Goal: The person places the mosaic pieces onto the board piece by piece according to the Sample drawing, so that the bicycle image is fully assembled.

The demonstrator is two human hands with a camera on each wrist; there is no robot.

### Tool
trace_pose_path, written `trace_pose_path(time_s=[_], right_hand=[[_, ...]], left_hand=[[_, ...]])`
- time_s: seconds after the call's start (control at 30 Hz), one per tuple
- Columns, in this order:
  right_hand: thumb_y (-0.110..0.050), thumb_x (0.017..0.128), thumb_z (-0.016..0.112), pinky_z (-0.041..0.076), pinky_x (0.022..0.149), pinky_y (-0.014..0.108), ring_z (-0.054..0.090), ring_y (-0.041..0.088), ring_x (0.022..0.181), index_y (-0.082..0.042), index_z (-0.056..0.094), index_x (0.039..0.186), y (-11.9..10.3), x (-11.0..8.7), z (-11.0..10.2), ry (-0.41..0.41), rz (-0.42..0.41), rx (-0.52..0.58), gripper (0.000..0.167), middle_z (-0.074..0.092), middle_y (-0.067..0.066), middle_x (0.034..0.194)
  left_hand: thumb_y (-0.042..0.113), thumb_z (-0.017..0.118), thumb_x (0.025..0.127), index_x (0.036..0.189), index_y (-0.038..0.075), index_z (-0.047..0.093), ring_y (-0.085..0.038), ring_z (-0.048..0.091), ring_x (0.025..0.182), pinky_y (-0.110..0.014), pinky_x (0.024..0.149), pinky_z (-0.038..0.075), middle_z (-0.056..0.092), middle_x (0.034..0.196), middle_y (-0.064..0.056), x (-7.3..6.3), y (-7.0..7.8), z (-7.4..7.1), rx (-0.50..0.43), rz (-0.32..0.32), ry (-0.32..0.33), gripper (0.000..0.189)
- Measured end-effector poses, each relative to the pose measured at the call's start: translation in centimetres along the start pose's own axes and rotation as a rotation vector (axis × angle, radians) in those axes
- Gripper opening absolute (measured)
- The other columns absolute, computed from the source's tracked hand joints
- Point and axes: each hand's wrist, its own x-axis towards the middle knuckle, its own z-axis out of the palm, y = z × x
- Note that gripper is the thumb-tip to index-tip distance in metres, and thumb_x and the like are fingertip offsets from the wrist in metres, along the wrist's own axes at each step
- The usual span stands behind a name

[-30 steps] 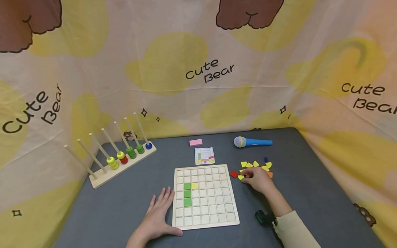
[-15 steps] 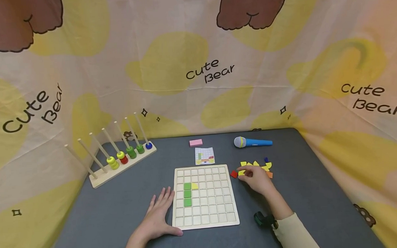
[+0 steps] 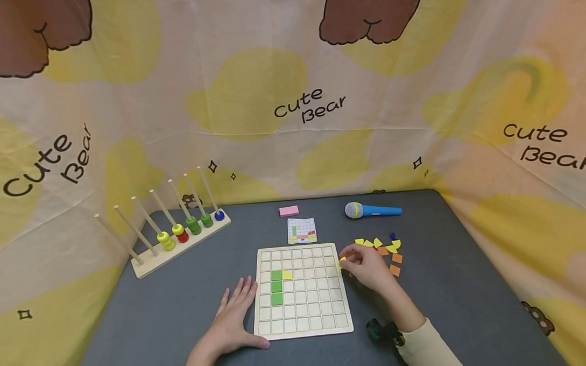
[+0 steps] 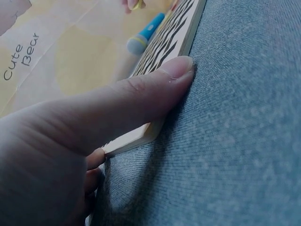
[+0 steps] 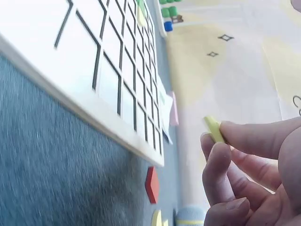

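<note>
L hand [image 3: 235, 319] is spreading its fingers w/o clasping anything, thumb touching the near edge of the grid board [image 3: 319, 308], other fingers lying along its L side.

R hand [image 3: 368, 264] is pinching a yellow pc [image 5: 214, 128] btwn thumb & fingertips; pc is hanging just by the board's R edge, held up off the table [image 3: 133, 323]. Handling, my guess: it's prob. weighing next to nothing, stiff, not fragile, maybe slipping a bit if gripped at a corner. Best hold = opposite edges, keeping the flat faces free. Looks: it's showing plain yellow, thin, nearly edge-on to the R wrist cam, so can't tell its full outline.

On the board, three green tiles [image 3: 276, 287] are forming a column, w/ one yellow tile [image 3: 287, 275] sitting R of the top one.

A red pc [image 5: 152, 185] is lying near the board corner; orange tiles [image 3: 397, 258] & a blue pc [image 3: 393, 236] are lying R of it.

Further back: bead rack [image 3: 181, 246] is standing far L, pattern card [image 3: 301, 230] is lying behind the board, pink block [image 3: 288, 211] & blue mic [image 3: 381, 209] are lying beyond, & a printed backdrop [image 3: 253, 163] is hanging behind all.
</note>
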Motion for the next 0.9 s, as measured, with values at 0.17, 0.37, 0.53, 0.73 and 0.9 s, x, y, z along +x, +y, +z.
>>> trace_pose_path(time_s=[0.17,0.37,0.53,0.73,0.9], right_hand=[[-0.015,0.089,0.077,0.044,0.051,0.026,0.053,0.017,0.063,-0.009,0.076,0.113,-0.8,-0.2,0.8,-0.003,-0.026,-0.002,0.025,0.063,0.000,0.075],[-0.015,0.088,0.078,0.050,0.055,0.027,0.057,0.016,0.065,-0.008,0.077,0.106,-2.3,-0.6,2.1,-0.021,-0.023,0.057,0.019,0.070,0.000,0.078],[-0.017,0.088,0.078,0.051,0.055,0.028,0.064,0.022,0.063,-0.008,0.074,0.100,-3.3,-1.0,3.6,-0.065,-0.033,0.124,0.015,0.073,0.007,0.079],[-0.019,0.087,0.080,0.050,0.053,0.028,0.065,0.024,0.062,-0.014,0.075,0.093,-4.3,-1.4,5.4,-0.129,-0.082,0.131,0.009,0.072,0.002,0.083],[-0.024,0.085,0.082,0.048,0.056,0.025,0.057,0.014,0.066,-0.023,0.077,0.090,-5.3,-1.8,6.9,-0.154,-0.122,0.073,0.006,0.069,-0.008,0.086]], left_hand=[[0.073,0.087,0.052,0.162,0.011,0.021,-0.029,0.002,0.158,-0.060,0.122,-0.004,0.010,0.170,-0.009,0.0,0.0,0.1,-0.008,-0.002,0.002,0.142],[0.073,0.087,0.051,0.162,0.011,0.021,-0.029,0.002,0.158,-0.059,0.123,-0.004,0.010,0.170,-0.009,-0.1,-0.1,0.1,-0.014,0.000,0.008,0.143],[0.072,0.088,0.051,0.162,0.011,0.022,-0.029,0.003,0.158,-0.058,0.123,-0.003,0.010,0.170,-0.009,-0.1,0.0,0.0,-0.008,0.012,0.018,0.143],[0.073,0.087,0.050,0.162,0.011,0.023,-0.030,0.003,0.158,-0.058,0.123,-0.003,0.011,0.170,-0.010,-0.1,0.0,0.0,-0.002,0.009,0.021,0.143],[0.073,0.087,0.051,0.161,0.010,0.023,-0.030,0.003,0.158,-0.058,0.123,-0.004,0.011,0.170,-0.010,-0.2,0.2,-0.1,-0.004,0.000,0.014,0.142]])
